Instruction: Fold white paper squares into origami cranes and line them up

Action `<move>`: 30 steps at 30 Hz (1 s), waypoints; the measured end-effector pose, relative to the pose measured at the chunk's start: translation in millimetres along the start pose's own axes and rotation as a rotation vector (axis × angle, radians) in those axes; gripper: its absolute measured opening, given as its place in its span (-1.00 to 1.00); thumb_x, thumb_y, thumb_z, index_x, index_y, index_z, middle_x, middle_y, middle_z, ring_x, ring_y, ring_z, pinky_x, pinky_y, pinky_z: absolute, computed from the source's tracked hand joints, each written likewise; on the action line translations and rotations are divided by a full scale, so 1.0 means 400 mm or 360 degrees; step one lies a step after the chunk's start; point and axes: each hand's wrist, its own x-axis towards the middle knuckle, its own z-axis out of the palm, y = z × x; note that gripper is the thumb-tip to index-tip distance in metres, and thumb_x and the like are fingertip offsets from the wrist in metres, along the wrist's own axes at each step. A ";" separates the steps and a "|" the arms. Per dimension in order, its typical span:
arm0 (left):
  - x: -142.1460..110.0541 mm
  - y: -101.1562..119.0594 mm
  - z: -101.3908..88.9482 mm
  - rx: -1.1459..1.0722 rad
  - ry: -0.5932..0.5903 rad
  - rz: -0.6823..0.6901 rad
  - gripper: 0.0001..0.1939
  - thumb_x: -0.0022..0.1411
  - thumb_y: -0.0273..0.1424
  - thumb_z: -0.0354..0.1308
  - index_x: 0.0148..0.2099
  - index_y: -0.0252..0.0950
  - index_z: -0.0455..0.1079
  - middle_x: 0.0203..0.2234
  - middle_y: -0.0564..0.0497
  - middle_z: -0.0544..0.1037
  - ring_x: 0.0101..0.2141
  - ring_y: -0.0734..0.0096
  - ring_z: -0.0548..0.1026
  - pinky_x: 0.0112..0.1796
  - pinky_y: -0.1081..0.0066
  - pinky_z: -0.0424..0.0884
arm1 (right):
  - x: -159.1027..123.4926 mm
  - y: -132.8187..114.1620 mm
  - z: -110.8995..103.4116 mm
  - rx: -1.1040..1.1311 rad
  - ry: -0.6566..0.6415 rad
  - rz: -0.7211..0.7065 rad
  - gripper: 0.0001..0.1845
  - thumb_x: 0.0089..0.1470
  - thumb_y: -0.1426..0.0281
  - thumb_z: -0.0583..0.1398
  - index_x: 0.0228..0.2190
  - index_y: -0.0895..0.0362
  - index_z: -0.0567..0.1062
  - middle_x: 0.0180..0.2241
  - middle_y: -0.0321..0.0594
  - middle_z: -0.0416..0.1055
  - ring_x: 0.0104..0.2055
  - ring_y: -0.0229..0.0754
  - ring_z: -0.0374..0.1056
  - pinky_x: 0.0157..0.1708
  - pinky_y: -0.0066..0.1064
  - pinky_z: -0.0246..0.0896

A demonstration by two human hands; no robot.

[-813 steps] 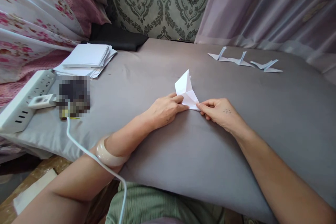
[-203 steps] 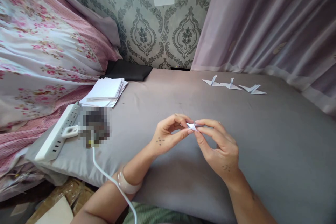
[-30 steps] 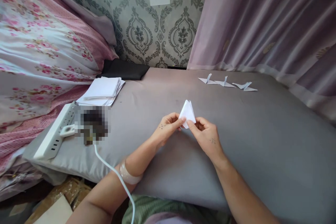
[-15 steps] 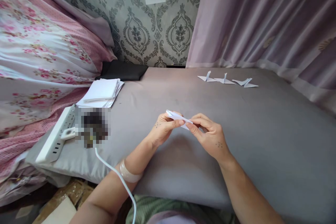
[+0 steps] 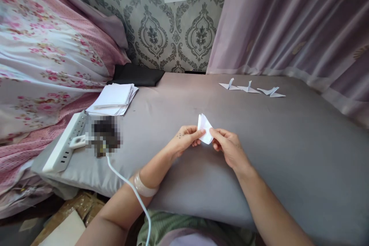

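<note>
While the left hand (image 5: 188, 138) and right hand (image 5: 229, 144) each pinch one side of a single folded white paper (image 5: 204, 123) between thumb and fingers, over the grey cover (image 5: 173, 102) in front of the body, good folding likely means lining up the layered edges first, then pressing each crease firmly without letting the layers slip. Counting outward from that one piece, there are three winged paper figures (image 5: 249, 88) in a row at the far right, one stack of white sheets (image 5: 113, 95), too layered to count, and one power strip (image 5: 62, 146) at the left.
</note>
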 end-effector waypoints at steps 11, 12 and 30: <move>0.001 0.013 -0.018 0.0248 0.0344 0.0483 -0.70 0.19 -0.16 0.10 -0.31 -0.31 0.41 -0.51 0.02 0.43 -0.47 0.45 0.36 -0.41 0.44 0.25 | 0.012 -0.016 -0.016 0.0400 -0.0416 0.0424 -0.51 -0.20 0.12 0.38 -0.64 0.13 0.22 -0.76 -0.54 0.06 -0.76 -0.54 -0.20 -0.76 -0.59 -0.31; -0.003 0.019 -0.021 0.0359 0.0362 0.0659 -0.76 0.13 -0.26 0.18 -0.20 -0.28 0.44 -0.36 -0.04 0.49 -0.32 0.36 0.42 -0.28 0.40 0.31 | 0.014 -0.020 -0.018 0.0447 -0.0438 0.0470 -0.53 -0.18 0.15 0.37 -0.63 0.13 0.23 -0.77 -0.55 0.04 -0.77 -0.54 -0.22 -0.77 -0.60 -0.30; -0.019 0.026 0.001 0.0103 0.0284 0.0517 -0.73 0.03 -0.20 0.34 -0.37 -0.33 0.52 -0.51 0.02 0.52 -0.46 0.47 0.40 -0.39 0.45 0.29 | 0.005 -0.011 -0.015 -0.0068 -0.0026 -0.0290 -0.60 0.00 0.03 0.24 -0.46 0.13 0.54 -0.55 -0.31 0.40 -0.49 -0.35 0.29 -0.47 -0.53 0.20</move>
